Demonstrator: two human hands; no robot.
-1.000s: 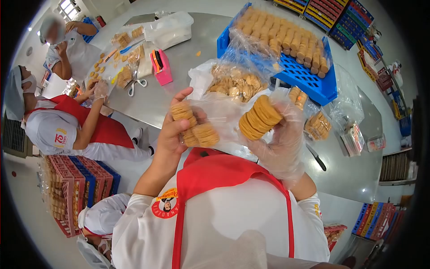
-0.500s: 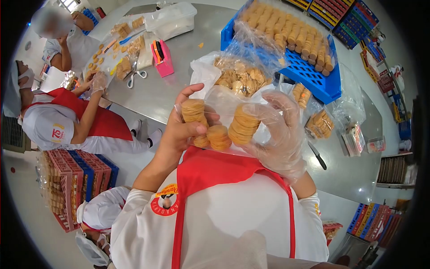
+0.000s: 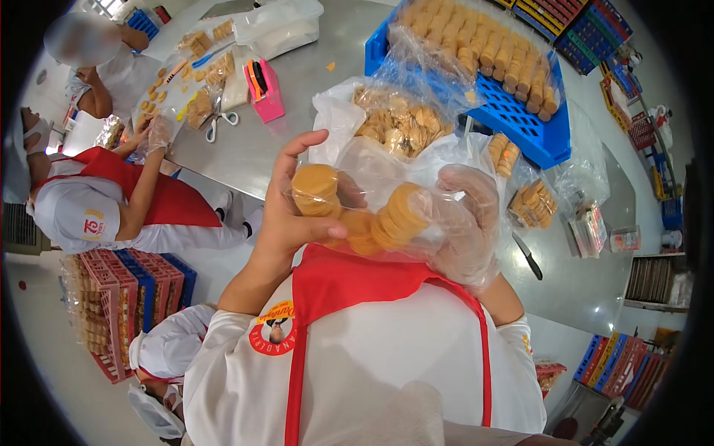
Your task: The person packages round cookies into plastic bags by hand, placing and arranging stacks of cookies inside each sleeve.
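In front of my chest I hold a clear plastic bag (image 3: pixel 378 187) with stacks of thin round tan biscuits (image 3: pixel 315 190) inside. My bare left hand (image 3: pixel 286 212) grips the bag's left side, thumb in front and fingers mostly behind it. Around its right side is my right hand (image 3: pixel 470 227), in a clear plastic glove, with the fingers curled against the biscuits. Just beyond the bag, a heap of loose biscuits (image 3: pixel 403 123) lies on white plastic (image 3: pixel 335 111).
A blue crate (image 3: pixel 513 123) of biscuit rows stands at the back. Right of me lie a knife (image 3: pixel 526 256) and a biscuit pack (image 3: pixel 532 205). Scissors (image 3: pixel 220 125), a pink tape dispenser (image 3: pixel 265 93) and a plastic tub (image 3: pixel 277 30) are further left. Co-workers stand at left.
The bag has tilted, so the biscuit stacks show more of their round faces and lean together. My gloved hand has moved slightly lower along the bag's right side.
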